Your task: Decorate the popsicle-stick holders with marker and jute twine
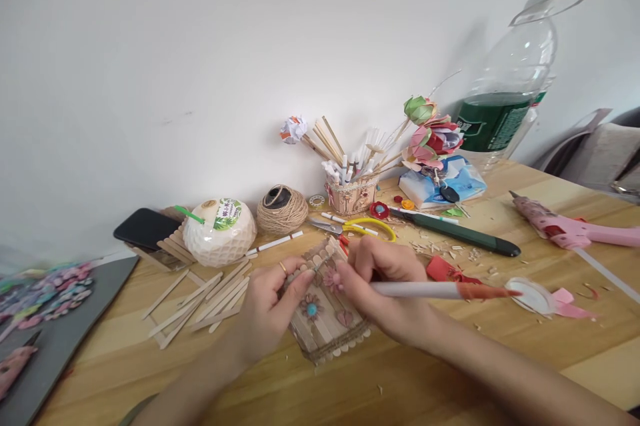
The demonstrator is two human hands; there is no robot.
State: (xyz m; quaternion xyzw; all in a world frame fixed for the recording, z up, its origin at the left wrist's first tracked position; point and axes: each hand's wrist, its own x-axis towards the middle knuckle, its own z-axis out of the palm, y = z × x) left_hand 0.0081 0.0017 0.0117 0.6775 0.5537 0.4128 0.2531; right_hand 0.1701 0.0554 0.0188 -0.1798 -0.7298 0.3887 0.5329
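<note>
Near the table's front lies a craft-stick piece [320,336], decorated with a blue-centred flower [311,307], a pink flower [332,278] and a heart [344,317]. My left hand [267,299], with a ring on one finger, grips its upper left edge between thumb and fingers. A white marker pen with an orange end [420,289] is in my closed right hand [387,273]. The orange end points right, away from the piece. My right fingers sit over the piece's upper right side and hide the pen's other end.
Yellow-handled scissors [373,228], a green-handled cutter [465,236] and wood scraps lie behind my hands. Left stand a twine ball [283,211], a white coconut [220,243] and loose craft sticks [220,299]. A pink glue gun [565,226] and large bottle [505,93] are right.
</note>
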